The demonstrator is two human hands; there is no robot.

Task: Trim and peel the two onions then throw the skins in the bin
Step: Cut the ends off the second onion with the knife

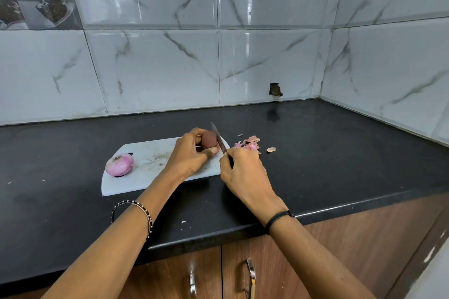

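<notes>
Step in hand: by the look of it, trimming the end of the second onion; the first is already bare.
Left hand (192, 153): curled round the brown onion (208, 139), fingers over its far side and thumb (212, 151) pressed against its near side, pinning it to the cutting board (150, 177).
Right hand (245, 172): closed on the knife (217, 136); the handle is hidden inside the fist and only the blade shows, rising past the knuckles.
Brown onion: unpeeled, at the left hand's fingertips, with the blade against its right-hand end.
Peeled onion (119, 164): pink and glossy, well off to the left of the left hand, on the board's far-left part.
Skins (250, 143): a loose heap on the counter (340, 153), just beyond the right hand's knuckles, with a stray scrap further right.
Doing it well: keep the cut thin, taking only the tip so the layers stay joined. The thumb lies close to the blade line, so it should draw back before the knife comes down. Press the onion firmly, because a round, dry skin tends to roll.
Risk: the onion sits near the board's right corner, so a slip could carry the blade onto the counter.
Left to do: the other end, the peeling, then gathering the skins for the bin, which is not in view.
</notes>
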